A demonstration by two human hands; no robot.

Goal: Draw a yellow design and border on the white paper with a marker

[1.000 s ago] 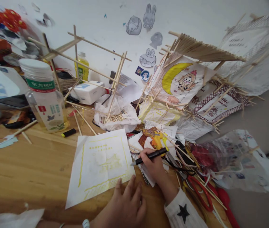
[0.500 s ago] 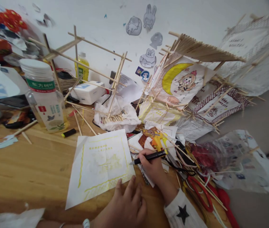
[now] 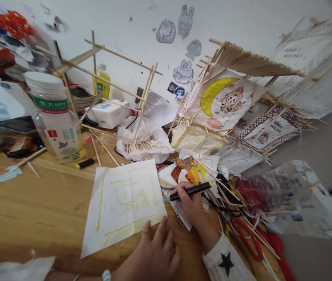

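Note:
Between the fingers of my right hand (image 3: pixel 191 201) is a black marker pen (image 3: pixel 192 190) with a yellow end, held just right of the paper and off its surface. The white paper (image 3: pixel 125 207) lies on the wooden table, bearing yellow lines, a row of dots and a faint building drawing. My left hand (image 3: pixel 157 248) lies spread at the paper's lower right edge, fingertips touching it, holding nothing. A black marker cap (image 3: pixel 85 163) with a yellow end rests beyond the paper's upper left corner.
A plastic bottle (image 3: pixel 56 121) stands at the left. Behind the paper are a bag of sticks (image 3: pixel 144 142) and a stick frame (image 3: pixel 116 84). Decorated paper lanterns (image 3: pixel 221 97) stand at the back right. Red-handled scissors (image 3: pixel 249 238) lie by my right forearm among scraps and sticks.
My right hand with the marker pen has shifted slightly right, away from the paper's edge. Its tip is turned and less visible. My left hand and the paper have stayed put.

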